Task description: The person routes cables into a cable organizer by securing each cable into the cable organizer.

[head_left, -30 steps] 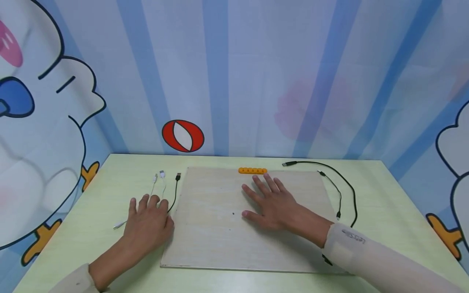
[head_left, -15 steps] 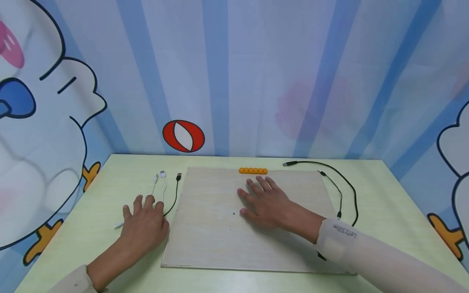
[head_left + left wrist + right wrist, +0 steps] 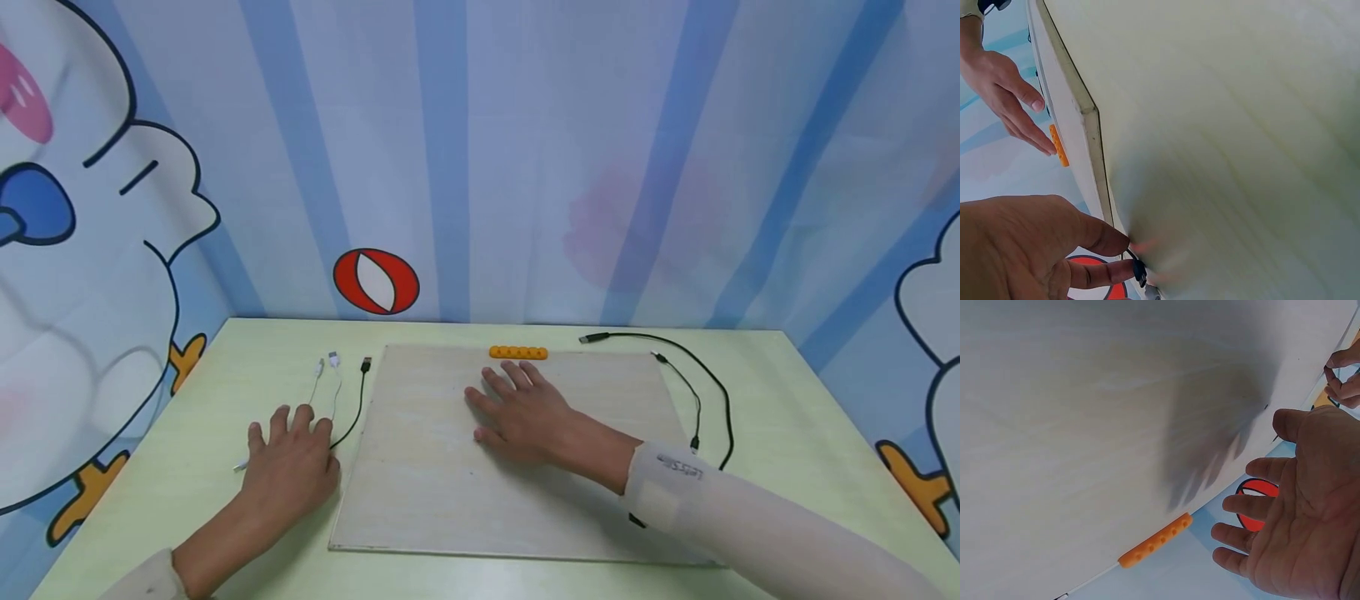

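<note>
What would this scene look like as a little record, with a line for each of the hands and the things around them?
Left hand: near the left cables; grip unclear
Right hand: fingers spread, above the board
Board: pale, flat on the table
Left cables: white cables, one black cable
Right cables: two, black, one longer, one shorter
Orange strip: at the board's far edge
Backdrop: blue stripes, cartoon figures
</note>
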`<control>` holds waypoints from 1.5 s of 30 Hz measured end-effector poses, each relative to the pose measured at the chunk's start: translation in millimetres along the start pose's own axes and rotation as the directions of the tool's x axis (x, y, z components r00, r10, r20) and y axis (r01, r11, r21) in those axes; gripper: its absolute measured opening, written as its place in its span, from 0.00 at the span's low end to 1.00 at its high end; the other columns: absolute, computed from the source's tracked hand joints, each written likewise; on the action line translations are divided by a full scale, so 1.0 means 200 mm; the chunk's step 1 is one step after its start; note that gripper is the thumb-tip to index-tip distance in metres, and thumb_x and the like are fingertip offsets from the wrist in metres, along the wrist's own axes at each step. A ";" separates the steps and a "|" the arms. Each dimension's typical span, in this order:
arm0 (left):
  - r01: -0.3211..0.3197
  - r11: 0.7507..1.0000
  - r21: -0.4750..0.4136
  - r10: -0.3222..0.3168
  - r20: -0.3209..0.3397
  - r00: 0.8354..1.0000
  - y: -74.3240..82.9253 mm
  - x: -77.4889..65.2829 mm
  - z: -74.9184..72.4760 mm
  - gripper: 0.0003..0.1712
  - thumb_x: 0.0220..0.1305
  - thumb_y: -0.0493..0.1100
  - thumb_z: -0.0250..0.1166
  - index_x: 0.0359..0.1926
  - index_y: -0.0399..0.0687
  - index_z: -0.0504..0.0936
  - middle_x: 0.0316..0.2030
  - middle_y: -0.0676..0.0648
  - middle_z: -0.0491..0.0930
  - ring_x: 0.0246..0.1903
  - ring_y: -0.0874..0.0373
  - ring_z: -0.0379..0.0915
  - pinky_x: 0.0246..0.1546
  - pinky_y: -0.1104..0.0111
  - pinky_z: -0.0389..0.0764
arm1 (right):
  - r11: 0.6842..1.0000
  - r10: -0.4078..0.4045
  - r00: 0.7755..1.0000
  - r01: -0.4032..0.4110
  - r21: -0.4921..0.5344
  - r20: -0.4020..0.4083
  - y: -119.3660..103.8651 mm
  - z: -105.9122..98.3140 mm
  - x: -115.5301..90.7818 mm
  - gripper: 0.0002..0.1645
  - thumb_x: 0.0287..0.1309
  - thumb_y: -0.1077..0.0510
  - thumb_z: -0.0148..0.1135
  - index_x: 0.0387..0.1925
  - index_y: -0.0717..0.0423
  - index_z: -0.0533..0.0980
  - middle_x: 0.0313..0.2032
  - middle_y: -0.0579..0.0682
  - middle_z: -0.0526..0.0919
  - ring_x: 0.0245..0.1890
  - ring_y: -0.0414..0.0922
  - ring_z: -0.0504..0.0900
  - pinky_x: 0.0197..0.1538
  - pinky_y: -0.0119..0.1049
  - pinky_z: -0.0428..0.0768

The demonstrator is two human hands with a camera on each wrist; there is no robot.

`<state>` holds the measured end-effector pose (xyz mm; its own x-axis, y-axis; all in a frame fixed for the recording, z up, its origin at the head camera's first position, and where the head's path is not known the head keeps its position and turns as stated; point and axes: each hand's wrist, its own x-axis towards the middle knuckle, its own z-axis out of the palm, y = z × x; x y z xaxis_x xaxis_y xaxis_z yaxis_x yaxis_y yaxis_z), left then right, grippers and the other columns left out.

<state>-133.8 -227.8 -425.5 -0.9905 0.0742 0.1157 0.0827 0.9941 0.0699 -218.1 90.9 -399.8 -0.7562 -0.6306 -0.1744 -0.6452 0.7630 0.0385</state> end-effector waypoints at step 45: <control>0.022 1.000 0.018 -0.023 0.068 0.997 0.00 0.02 -0.01 0.14 0.68 0.34 0.71 0.54 0.35 0.87 0.68 0.25 0.75 0.72 0.16 0.66 0.55 0.20 0.78 | 0.980 -0.088 0.996 0.088 -0.177 0.011 -0.32 -0.08 0.28 0.40 0.87 0.32 0.46 0.91 0.33 0.58 0.90 0.49 0.61 0.91 0.56 0.57 0.92 0.55 0.55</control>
<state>-137.4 -226.9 -422.7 -0.9973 0.0567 0.0465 0.0593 0.9967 0.0548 -221.6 5.2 -397.3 -0.6955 -0.6935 -0.1879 -0.7185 0.6671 0.1970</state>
